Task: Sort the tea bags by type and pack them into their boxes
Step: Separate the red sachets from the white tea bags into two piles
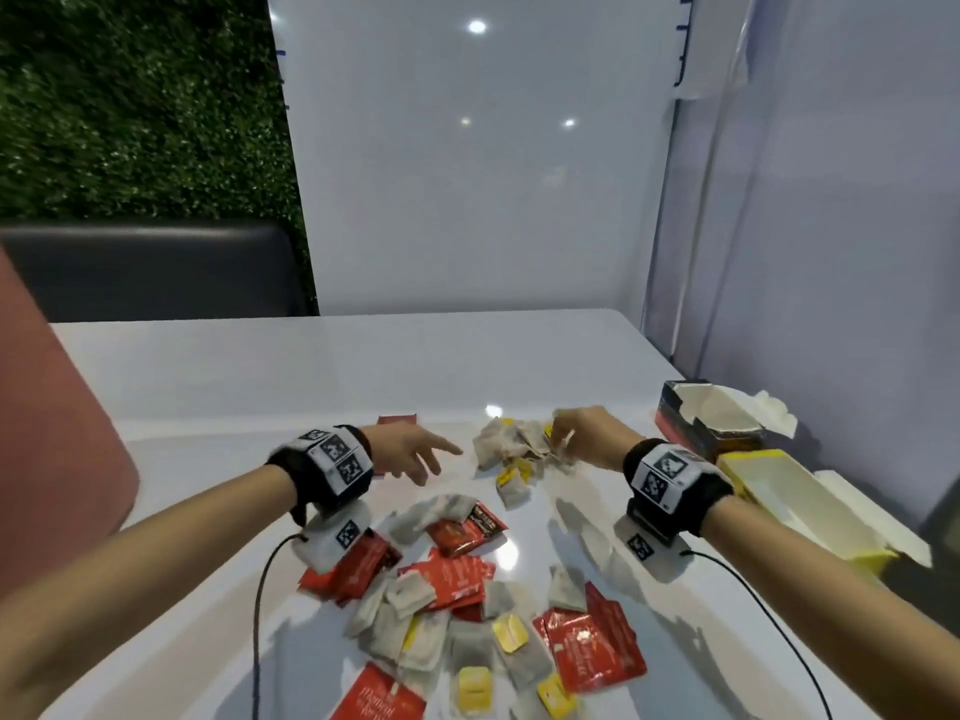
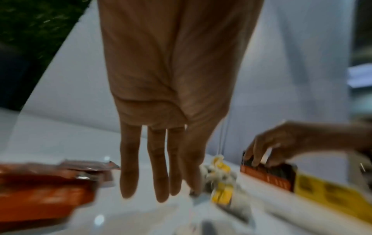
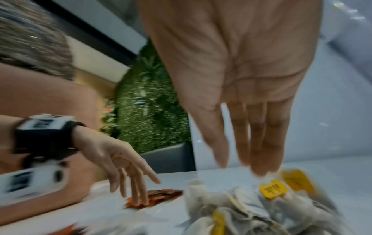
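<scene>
**Both hands over the far pile of tea bags**

While both hands hover above the white table (image 1: 218, 387), the right hand (image 1: 582, 439) hangs with its fingers (image 3: 259, 143) straight and close together, tips just above a heap of paper tea bags with yellow tags (image 1: 514, 446); whether anything is pinched between them cannot be told. The left hand (image 1: 410, 452) is spread and relaxed, holding nothing, its fingertips (image 2: 161, 187) pointing toward that heap, with a red sachet (image 3: 159, 196) lying flat just under and beyond them.

To the right of the right hand's fingers stand two open boxes. The red and dark box (image 1: 696, 423) lies with its long axis running away from the person, and a white liner shows inside; its contents cannot be made out. The yellow box (image 1: 800, 501), nearer the wrist, lies with its long axis slanting toward the near right; its pale interior shows no bags.

Behind both wrists, close to the person, a mixed scatter of red sachets and loose paper bags (image 1: 467, 605) lies flat, pointing every way. Print on the sachets and tags is too blurred to read.
</scene>
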The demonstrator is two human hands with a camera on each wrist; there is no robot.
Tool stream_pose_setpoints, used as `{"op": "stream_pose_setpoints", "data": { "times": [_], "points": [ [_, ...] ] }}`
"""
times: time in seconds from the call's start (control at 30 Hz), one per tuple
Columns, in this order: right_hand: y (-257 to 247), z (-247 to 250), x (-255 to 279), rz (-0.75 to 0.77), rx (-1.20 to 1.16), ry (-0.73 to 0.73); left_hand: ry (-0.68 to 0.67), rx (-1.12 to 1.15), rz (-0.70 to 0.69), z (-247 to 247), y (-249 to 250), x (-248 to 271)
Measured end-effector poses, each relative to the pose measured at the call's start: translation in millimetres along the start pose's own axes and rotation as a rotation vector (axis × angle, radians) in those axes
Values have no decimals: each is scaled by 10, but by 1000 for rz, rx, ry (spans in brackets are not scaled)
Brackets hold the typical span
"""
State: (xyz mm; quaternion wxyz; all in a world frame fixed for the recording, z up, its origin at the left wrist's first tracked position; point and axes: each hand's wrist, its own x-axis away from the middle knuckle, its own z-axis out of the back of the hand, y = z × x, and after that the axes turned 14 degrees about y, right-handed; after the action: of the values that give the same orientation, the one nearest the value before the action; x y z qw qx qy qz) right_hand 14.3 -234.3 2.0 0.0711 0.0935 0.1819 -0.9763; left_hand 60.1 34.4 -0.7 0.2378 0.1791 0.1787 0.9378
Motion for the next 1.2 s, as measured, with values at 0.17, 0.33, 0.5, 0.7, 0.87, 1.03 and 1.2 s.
{"op": "stream_pose_setpoints", "data": {
  "times": [0.17,0.33,0.5,0.7,0.87,1.03,1.2],
  "points": [
    [-301,-43,667,188,106,-416,-135,-327,-126,-259,-196,371],
    [-601,-280,1002,161,144,-479,-94,-461,-187,-343,-66,266],
    [-837,-579,1231,208,344,-408,-51,-638,-283,-480,51,92],
    [-729,-614,1208,140,236,-309,148,-536,-209,-546,-91,93],
    [-668,-581,1151,116,108,-288,183,-465,-189,-574,-174,208],
    [-555,-527,1105,82,-1,-286,236,-318,-185,-421,-225,305],
    [-299,-270,1006,-28,-305,-242,443,85,-131,-97,-5,297]
  ]
}}
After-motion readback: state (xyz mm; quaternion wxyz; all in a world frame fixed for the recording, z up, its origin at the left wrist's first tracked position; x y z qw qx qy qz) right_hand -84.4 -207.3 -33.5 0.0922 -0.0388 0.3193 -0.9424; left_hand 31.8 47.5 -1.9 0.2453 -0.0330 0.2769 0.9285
